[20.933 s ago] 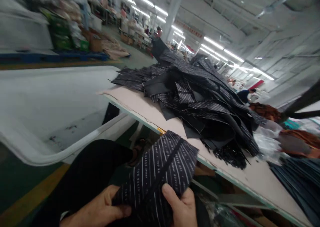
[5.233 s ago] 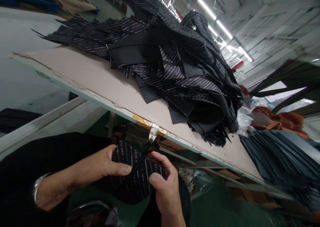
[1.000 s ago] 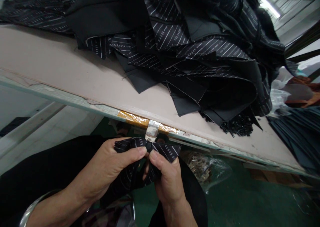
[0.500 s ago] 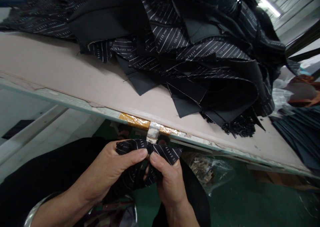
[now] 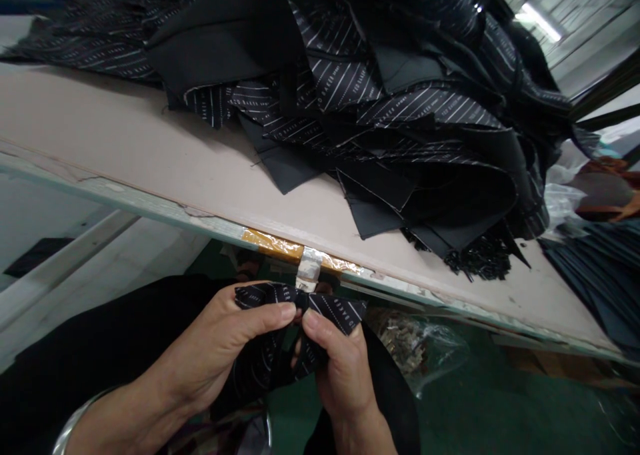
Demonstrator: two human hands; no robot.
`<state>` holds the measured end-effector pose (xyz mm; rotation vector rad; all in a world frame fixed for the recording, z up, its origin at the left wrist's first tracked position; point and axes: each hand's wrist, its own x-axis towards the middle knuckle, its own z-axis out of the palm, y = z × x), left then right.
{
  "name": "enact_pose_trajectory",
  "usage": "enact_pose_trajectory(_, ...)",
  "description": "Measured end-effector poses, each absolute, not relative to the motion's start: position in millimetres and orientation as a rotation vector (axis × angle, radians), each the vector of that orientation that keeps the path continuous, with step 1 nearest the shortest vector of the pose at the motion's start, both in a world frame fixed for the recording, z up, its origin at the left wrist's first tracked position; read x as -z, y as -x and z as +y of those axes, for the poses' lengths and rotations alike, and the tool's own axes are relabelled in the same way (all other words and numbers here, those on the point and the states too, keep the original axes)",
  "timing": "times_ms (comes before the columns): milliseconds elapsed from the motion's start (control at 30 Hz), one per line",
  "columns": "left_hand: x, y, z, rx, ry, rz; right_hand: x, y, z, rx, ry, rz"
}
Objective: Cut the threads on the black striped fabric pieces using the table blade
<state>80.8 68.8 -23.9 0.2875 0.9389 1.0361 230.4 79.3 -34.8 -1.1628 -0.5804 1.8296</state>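
Note:
Both hands pinch one piece of black printed fabric point(image 5: 336, 310) with white stripes and lettering, just below the table's front edge. My left hand point(image 5: 220, 331) is closed on its left part, thumb pressed near the middle. On the right, my right hand point(image 5: 345, 365) is closed too, its thumb close to the left thumb. Between the thumbs the fabric narrows at a dark band or strip, and thin dark strips hang below it. The lower part of the fabric drops beneath my hands. Most fingers are hidden behind the cloth.
A large heap of black striped and plain fabric pieces point(image 5: 280, 151) lies on the pale table point(image 5: 165, 148). Brown and silver tape point(image 5: 273, 243) wraps the table edge. Below stands a clear plastic bag point(image 5: 425, 348) of small pieces. Dark folded panels point(image 5: 600, 275) lie at right.
My hands and the fabric have hardly moved. The whole view has shifted slightly, and the grip on the cloth is the same.

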Motion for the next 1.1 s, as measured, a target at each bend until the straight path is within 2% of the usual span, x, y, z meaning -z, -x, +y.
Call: enact_pose_trajectory(1100, 26.2, -80.8, 63.9, -1.054, -0.291, 1.002, 40.8, -228.5, 72.5, -1.845, 1.039, -0.508)
